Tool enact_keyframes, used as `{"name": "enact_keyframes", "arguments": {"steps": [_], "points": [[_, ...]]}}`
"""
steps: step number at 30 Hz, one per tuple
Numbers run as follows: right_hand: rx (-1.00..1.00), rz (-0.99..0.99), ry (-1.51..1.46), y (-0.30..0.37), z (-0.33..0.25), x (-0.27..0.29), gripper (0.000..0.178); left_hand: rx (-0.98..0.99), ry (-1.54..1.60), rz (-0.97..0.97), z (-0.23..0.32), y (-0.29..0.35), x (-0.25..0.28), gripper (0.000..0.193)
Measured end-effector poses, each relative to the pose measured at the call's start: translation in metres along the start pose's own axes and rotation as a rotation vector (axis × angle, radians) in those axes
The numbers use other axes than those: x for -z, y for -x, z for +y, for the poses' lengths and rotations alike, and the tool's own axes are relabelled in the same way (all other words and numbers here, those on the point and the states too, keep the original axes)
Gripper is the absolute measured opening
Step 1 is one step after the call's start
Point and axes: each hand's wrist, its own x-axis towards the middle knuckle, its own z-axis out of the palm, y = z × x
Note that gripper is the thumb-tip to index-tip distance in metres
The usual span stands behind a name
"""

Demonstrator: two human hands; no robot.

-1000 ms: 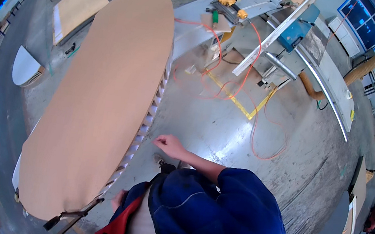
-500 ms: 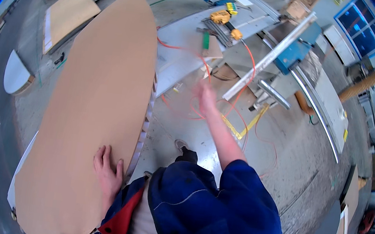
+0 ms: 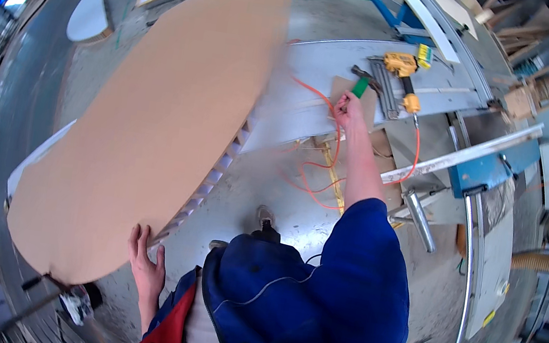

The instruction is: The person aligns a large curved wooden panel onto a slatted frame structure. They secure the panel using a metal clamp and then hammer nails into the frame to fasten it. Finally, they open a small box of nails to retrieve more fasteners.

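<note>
A large tan board (image 3: pixel 149 112) with rounded ends lies at my left, pale strips showing under its right edge. My left hand (image 3: pixel 147 269) has its fingers stretched out, the tips at the board's near right edge. Out ahead and to the right, my right hand (image 3: pixel 348 109) is closed round the green handle of a hammer (image 3: pixel 361 85). The hammer lies over a small brown panel (image 3: pixel 369 106) on a grey work surface (image 3: pixel 318 58). Beside it rests a yellow and black nail gun (image 3: pixel 402 65) with an orange air hose (image 3: pixel 418 150) attached.
A small yellow box (image 3: pixel 424 55) stands beyond the nail gun. Loops of the orange hose hang near the floor ahead. A long metal rail (image 3: pixel 463 152) and a blue machine (image 3: pixel 492 170) stand to the right. A white half-round panel (image 3: pixel 90 16) is far left.
My right hand has reached forward and closed on the hammer. My left hand has slid from the board's top to its near edge. The view has turned to the right.
</note>
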Motion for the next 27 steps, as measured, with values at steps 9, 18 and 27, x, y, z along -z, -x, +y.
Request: {"name": "enact_keyframes", "arguments": {"steps": [9,18,27], "points": [[0.47,-0.47,0.801,0.246,0.151,-0.002,0.015,0.03,0.248,0.013,0.006,0.044,0.013,0.047],[0.356,-1.239,1.257,0.501,0.436,0.058,0.018,-0.051,0.939,0.273,-0.057,0.16,0.072,0.087],[0.38,-1.76,1.545,0.673,0.596,0.073,0.027,0.348,1.14,0.82,-0.212,0.315,0.13,0.067]]}}
